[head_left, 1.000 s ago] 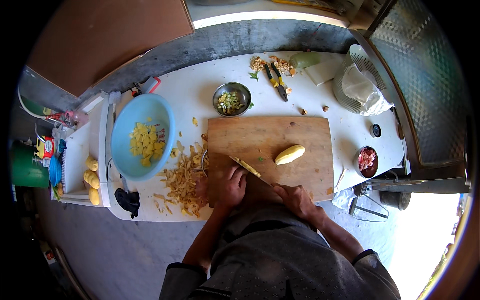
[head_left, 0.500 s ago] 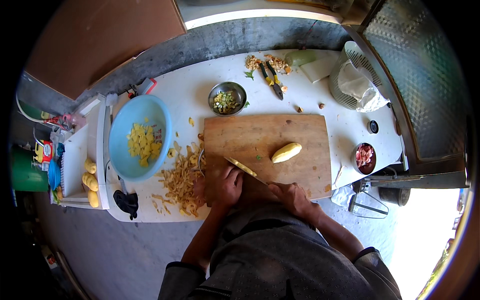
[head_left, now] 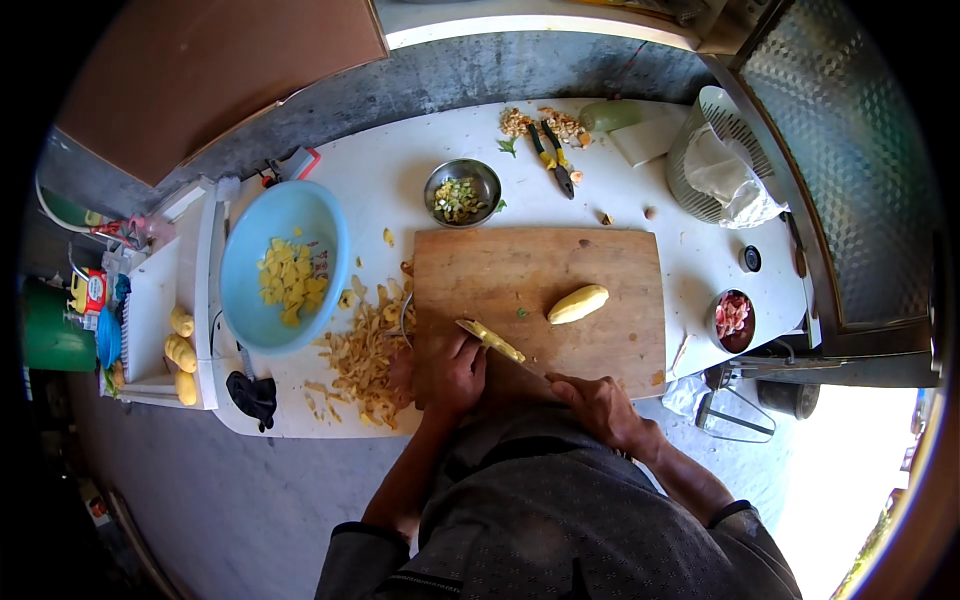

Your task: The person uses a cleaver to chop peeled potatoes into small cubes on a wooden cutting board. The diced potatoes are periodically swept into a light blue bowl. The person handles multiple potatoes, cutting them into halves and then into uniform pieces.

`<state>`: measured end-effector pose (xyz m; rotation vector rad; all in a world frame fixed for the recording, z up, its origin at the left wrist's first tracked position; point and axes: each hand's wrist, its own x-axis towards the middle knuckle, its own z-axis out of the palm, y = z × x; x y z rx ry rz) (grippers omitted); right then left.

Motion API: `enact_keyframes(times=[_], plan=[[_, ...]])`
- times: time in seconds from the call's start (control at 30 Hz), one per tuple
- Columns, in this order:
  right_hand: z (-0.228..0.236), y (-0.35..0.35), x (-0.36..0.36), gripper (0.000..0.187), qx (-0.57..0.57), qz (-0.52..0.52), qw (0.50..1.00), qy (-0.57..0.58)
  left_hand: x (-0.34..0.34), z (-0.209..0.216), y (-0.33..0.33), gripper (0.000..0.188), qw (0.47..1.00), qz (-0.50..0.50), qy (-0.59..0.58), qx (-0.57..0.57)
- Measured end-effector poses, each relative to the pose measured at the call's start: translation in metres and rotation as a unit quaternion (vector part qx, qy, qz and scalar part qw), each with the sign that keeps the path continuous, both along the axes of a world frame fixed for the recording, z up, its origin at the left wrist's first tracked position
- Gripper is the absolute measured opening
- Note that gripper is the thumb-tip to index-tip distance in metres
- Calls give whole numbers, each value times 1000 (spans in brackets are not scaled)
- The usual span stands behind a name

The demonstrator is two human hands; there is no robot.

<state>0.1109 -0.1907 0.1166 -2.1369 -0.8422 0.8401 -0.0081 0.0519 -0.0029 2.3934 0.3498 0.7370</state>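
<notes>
My right hand grips a kitchen knife near the front edge of a wooden cutting board. Cut yellow pieces, apparently potato, lie along the blade. Beside the blade's tip my left hand is closed, its fingers curled; what it presses on is hidden beneath it. A peeled potato half rests on the board, to the right of the knife.
Left stands a light blue basin with cut potato; peelings are heaped beside the board. Behind it are a metal bowl and pliers. A meat bowl and a plastic basket stand right. Potatoes sit far left.
The knife has shifted slightly, and more of the cut pieces show along its blade. Both hands stay in about the same place. The whole view has moved a little.
</notes>
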Motion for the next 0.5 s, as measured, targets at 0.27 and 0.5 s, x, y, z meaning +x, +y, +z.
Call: enact_keyframes(times=[0.27,0.5], plan=[[-24,25,7,38,-23,-18,999,46,-1,1,1,19,999,-21,21,-34],[-3,11,7,37,8,-21,999,48,-6,-7,-1,23,999,8,23,-34]])
